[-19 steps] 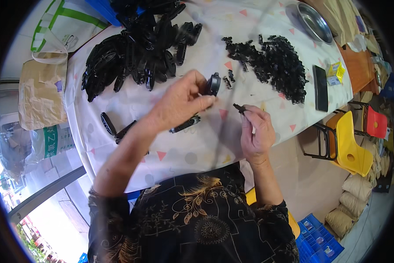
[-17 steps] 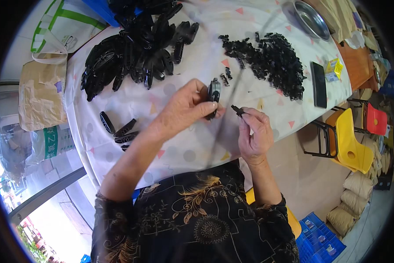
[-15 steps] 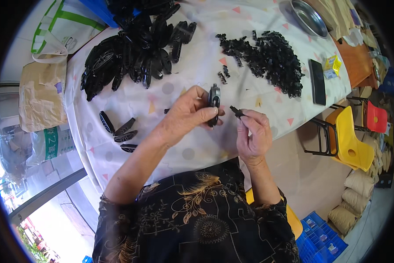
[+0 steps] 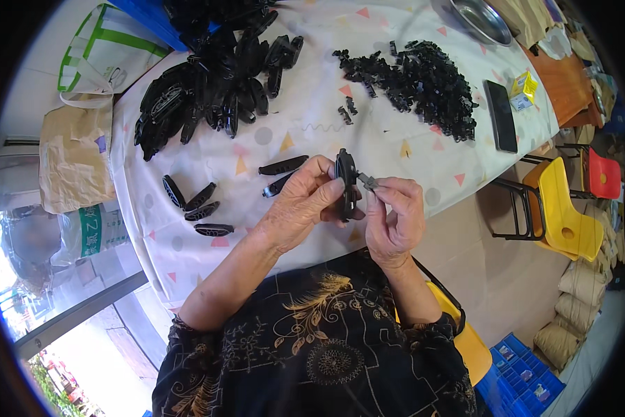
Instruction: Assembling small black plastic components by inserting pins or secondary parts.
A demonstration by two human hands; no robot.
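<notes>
Upright in my left hand (image 4: 291, 212) is a long oval black plastic part (image 4: 345, 182), gripped between thumb and fingers. My right hand (image 4: 397, 221) pinches a small dark plastic clip (image 4: 367, 181), whose tip meets or nearly meets the oval part's right side; actual contact I cannot make out. Two similar oval parts (image 4: 282, 166) lie just beyond my left hand, one partly covered by it. Farther left on the cloth are several more oval parts (image 4: 214, 229). A big heap of them (image 4: 218, 87) lies at the far left, and a heap of small black clips (image 4: 431, 87) at the far right.
A patterned white cloth (image 4: 305, 247) covers the table. Along its right side are a black phone (image 4: 500, 116), a small yellow box (image 4: 523, 91) and a metal bowl (image 4: 483, 22). Yellow chair (image 4: 570, 212) and blue crate (image 4: 524, 375) stand right; a paper bag (image 4: 76, 160) is left.
My hands have come closer together, bringing the small clip up to the oval part. The oval part has turned slightly, and the view has shifted a little, uncovering the oval parts beyond my left hand.
</notes>
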